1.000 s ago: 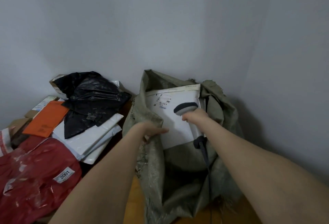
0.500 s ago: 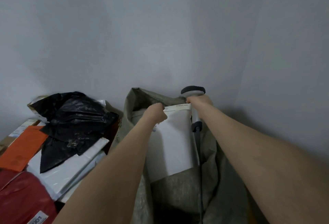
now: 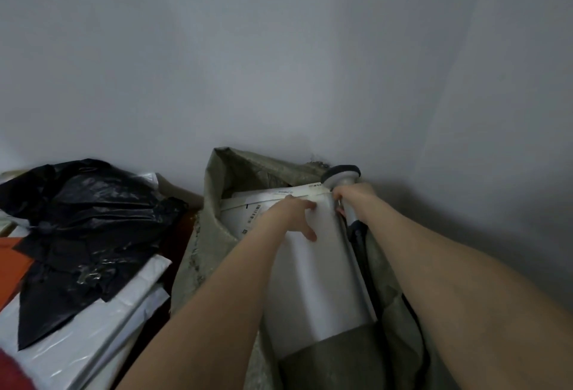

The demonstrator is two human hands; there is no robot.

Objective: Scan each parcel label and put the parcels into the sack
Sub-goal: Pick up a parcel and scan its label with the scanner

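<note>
Sack (image 3: 214, 234) mouth gapes against the wall (image 3: 279, 48) — the white parcel (image 3: 319, 281) stands half inside. Left hand (image 3: 290, 212) presses it with spread fingers; right hand (image 3: 353, 195) grips the scanner (image 3: 341, 174).

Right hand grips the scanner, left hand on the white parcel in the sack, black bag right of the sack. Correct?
No: head view shows the black bag left of the sack. The rest holds: right hand grips the scanner, left hand is on the white parcel.

White parcel (image 3: 319, 268); olive-grey sack (image 3: 214, 234); black bag (image 3: 83, 219).
</note>
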